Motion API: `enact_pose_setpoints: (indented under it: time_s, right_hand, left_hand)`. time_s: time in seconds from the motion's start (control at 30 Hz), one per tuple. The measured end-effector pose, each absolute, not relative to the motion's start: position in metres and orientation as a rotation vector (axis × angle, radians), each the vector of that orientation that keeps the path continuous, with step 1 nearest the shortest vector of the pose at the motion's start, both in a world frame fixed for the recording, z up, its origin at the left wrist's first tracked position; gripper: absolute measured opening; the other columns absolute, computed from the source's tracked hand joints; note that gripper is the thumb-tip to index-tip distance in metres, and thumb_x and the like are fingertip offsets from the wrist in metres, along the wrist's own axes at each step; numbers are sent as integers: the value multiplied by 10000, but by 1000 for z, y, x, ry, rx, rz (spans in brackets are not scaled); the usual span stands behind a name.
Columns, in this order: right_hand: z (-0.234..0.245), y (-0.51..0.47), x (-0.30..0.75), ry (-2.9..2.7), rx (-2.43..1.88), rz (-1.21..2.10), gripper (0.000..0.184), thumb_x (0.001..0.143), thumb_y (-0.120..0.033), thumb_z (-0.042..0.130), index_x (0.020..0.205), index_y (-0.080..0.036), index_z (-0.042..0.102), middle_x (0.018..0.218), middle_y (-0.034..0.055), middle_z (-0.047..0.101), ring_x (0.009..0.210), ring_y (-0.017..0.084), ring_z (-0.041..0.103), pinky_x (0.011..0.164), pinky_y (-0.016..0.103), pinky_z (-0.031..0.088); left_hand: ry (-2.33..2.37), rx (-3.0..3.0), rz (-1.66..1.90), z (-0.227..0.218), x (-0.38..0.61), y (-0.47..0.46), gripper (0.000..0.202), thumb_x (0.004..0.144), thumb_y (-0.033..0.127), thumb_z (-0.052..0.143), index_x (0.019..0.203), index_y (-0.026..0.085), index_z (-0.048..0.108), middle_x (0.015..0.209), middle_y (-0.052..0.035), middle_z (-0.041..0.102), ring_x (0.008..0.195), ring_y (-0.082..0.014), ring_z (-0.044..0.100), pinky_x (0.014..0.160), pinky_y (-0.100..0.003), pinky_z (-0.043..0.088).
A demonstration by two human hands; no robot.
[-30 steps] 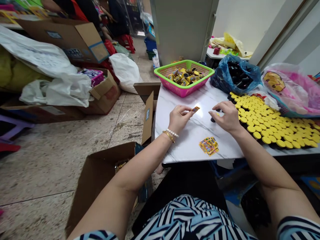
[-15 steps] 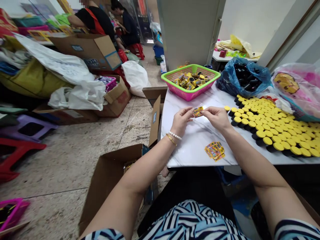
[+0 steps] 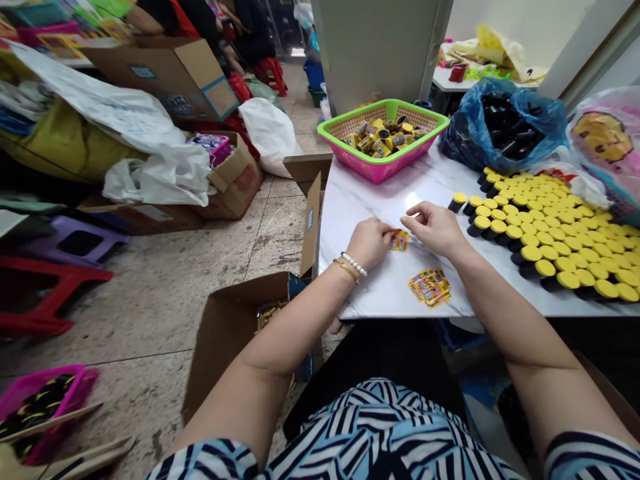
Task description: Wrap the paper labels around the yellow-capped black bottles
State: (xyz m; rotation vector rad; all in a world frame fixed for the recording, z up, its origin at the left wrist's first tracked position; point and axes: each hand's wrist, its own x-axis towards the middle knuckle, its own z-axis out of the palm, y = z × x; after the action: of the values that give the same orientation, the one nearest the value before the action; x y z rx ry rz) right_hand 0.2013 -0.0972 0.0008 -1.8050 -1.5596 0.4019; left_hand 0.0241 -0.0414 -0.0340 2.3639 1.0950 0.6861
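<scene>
Hands close together but apart, left hand [image 3: 369,243] and right hand [image 3: 434,230] both low over a marble table [image 3: 385,287]. Crowded surface: blue plastic bag [image 3: 500,127] and pink-and-green basket [image 3: 383,105] at the far end, packed rows of yellow-capped black bottles [image 3: 545,243] along the right side. Main risk: right wrist drifting into the rows and toppling them, maybe over the table edge. Loose stack of labels [image 3: 429,288] sits near the front edge; a sleeve could scatter it. Small printed label [image 3: 399,241] lies between the hands, left fingertips at its edge; can't tell if pinched. Too small to handle safely: could crease or slip.
</scene>
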Motion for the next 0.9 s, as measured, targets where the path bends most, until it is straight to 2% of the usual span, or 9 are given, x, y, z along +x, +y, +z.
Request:
enact_pose_setpoints:
  time_s: [0.1,0.23,0.3,0.37,0.53,0.6,0.7,0.8,0.9]
  right_hand:
    - [-4,-97,200,-1550,-1733,342,262,851,-433,719,965,-201,764,792,36,755,739,186,674,751,324,506]
    - [-9,-93,205,-1429,-1614,320,303,866,-471,704,987,-198,758,827,45,757,766,194,695,753,333,549]
    - [-12,-91,208,-1394,-1600,338,323,864,-487,705,990,-194,754,804,39,747,747,192,695,732,330,558]
    - [-12,-89,211,-1371,-1599,375,328,858,-490,711,982,-190,750,776,30,738,714,183,695,707,319,560]
    - [-10,-89,206,-1252,-1541,680,444,817,-577,755,1007,-177,726,821,51,748,653,164,702,508,243,471]
    - [-10,-90,201,-1213,-1509,899,502,776,-628,785,986,-176,725,852,69,751,620,153,683,424,223,386]
    - [-15,-89,193,-1153,-1429,1101,516,721,-664,818,852,-177,708,711,39,701,505,108,561,397,223,329]
    - [-21,-86,187,-1070,-1342,1067,520,693,-680,823,731,-199,631,576,-21,597,457,83,462,414,226,328]
    - [-23,-85,184,-1049,-1315,1000,520,724,-702,786,731,-213,610,587,-33,582,466,84,467,433,229,355]
  left_hand:
    - [1137,2407,771,-40,24,-39,269,895,181,581,897,183,850,783,-112,666,896,-253,630,823,-347,466]
    - [1175,2214,872,-44,21,-29,236,822,166,685,1007,174,832,740,-76,683,812,-256,649,846,-366,482]
    - [1202,2085,900,-44,19,-25,441,745,136,750,1184,157,779,726,-40,701,750,-234,655,825,-351,492]
    - [1215,1979,932,-42,19,-23,561,687,91,771,1244,150,732,684,-3,694,692,-202,648,781,-323,497]
    - [1125,1546,1074,-32,20,-23,187,724,195,794,860,180,667,636,30,671,506,-114,568,554,-247,445]
    - [1017,1377,1092,-27,21,-24,259,715,281,836,815,180,620,617,38,659,438,-88,521,480,-226,399]
    - [899,1294,1087,-21,22,-27,399,662,378,902,838,176,605,606,40,657,410,-76,503,441,-212,373]
    - [886,1289,1118,-18,22,-32,434,701,441,890,908,186,606,640,33,678,430,-76,524,447,-206,381]
    - [900,1247,1264,-15,19,-38,411,790,539,819,881,199,607,651,37,643,455,-67,511,460,-206,379]
